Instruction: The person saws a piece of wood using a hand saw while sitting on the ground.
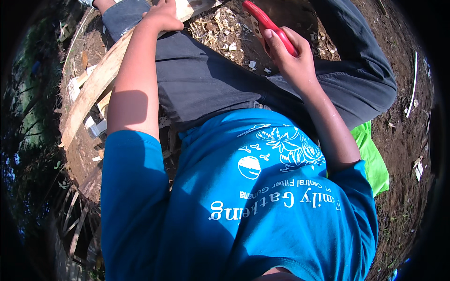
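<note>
A long, pale wooden plank runs from the left up to the top edge, crossing one trouser leg and passing under my left arm. My left hand is closed over its far part, thumb along the wood; the fingertips are partly cut off by the picture's edge. In my right hand is a red-handled tool, with fingers wrapped round the handle and the thumb on top. A pale piece with dark spots shows along the tool's side. Its working end is not visible. The tool is held apart from the plank.
My legs in dark grey trousers are spread, one knee bent to the right. Pale wood chips litter the brown soil between them. A bright green cloth lies by my right elbow. Thin sticks are at lower left.
</note>
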{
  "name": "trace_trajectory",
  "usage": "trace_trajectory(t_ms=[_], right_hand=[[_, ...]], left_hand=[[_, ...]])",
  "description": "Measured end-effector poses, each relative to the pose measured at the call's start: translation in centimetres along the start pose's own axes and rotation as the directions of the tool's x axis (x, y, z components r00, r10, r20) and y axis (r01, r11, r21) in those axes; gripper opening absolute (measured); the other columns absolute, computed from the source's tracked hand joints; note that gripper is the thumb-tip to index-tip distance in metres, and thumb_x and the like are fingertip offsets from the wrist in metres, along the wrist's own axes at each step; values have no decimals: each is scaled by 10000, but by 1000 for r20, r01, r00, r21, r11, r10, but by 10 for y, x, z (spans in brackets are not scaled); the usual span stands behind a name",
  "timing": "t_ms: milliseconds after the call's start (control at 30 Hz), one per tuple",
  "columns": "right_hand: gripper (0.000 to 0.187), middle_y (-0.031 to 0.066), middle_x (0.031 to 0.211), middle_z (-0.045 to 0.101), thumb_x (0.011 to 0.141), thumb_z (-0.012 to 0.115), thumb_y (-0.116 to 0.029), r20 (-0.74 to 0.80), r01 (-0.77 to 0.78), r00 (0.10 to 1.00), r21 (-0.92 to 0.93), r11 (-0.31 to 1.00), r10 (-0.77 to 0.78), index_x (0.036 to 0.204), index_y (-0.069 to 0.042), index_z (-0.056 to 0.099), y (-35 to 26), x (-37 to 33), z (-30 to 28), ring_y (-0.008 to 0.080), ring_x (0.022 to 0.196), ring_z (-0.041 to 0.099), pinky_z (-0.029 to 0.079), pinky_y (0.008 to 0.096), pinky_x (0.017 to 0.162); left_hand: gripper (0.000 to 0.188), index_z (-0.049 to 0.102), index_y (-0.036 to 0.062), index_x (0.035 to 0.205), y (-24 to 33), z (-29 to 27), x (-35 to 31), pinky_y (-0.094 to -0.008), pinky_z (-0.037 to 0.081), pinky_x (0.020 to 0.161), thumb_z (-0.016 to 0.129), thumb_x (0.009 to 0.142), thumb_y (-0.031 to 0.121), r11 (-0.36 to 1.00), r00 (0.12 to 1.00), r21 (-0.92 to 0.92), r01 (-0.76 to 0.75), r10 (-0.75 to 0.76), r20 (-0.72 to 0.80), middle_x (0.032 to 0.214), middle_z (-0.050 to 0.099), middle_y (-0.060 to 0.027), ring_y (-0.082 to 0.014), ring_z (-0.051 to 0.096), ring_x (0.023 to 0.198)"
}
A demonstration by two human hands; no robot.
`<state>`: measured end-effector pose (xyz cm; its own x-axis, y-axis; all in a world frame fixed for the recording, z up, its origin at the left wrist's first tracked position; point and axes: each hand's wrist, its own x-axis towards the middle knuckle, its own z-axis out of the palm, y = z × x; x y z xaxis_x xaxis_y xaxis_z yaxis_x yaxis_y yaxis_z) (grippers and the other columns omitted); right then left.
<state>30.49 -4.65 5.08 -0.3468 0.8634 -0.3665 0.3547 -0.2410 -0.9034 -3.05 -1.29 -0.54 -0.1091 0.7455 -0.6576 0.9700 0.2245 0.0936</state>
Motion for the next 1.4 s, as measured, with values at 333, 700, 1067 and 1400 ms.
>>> trace_trajectory(t_ms=[333, 700, 1067, 1400], right_hand=[[349, -27, 694, 511, 1030, 673, -307, 45, 20, 999, 6, 1000, -20, 849, -10, 644, -5, -37, -30, 38, 625, 457, 350, 245, 560], [395, 21, 633, 544, 984, 691, -386, 53, 122, 992, -63, 991, -118, 853, -15, 658, 9, 45, 27, 98, 601, 538, 454, 317, 579], [298, -21, 699, 529, 1024, 672, -337, 262, 90, 961, -9, 996, -85, 944, -54, 624, 49, 23, 24, 75, 631, 498, 426, 278, 591], [357, -27, 736, 528, 1040, 651, -366, 170, -60, 984, -5, 998, 60, 1018, -10, 662, 20, -22, -39, 52, 677, 484, 394, 244, 609]], left_hand=[[822, 470, 54, 1403, -7, 4, 1, -485, 462, 1103, 833, 691, 249, 999, 1000, -54, -2, 2, -16, 1401, 554, -266, -414, 514, 1347], [876, 418, 53, 1417, 15, -15, -23, -471, 464, 1105, 859, 693, 276, 998, 998, -18, 67, -67, -4, 1415, 534, -255, -444, 537, 1311], [1061, 277, -19, 1557, 2, 1, -3, -505, 353, 1204, 838, 701, 263, 995, 995, 33, 97, -96, -29, 1599, 368, -245, -408, 386, 1464], [931, 399, 64, 1461, -8, 1, 0, -519, 412, 1144, 850, 672, 267, 999, 999, -9, 46, -46, 29, 1478, 479, -238, -418, 466, 1388]])
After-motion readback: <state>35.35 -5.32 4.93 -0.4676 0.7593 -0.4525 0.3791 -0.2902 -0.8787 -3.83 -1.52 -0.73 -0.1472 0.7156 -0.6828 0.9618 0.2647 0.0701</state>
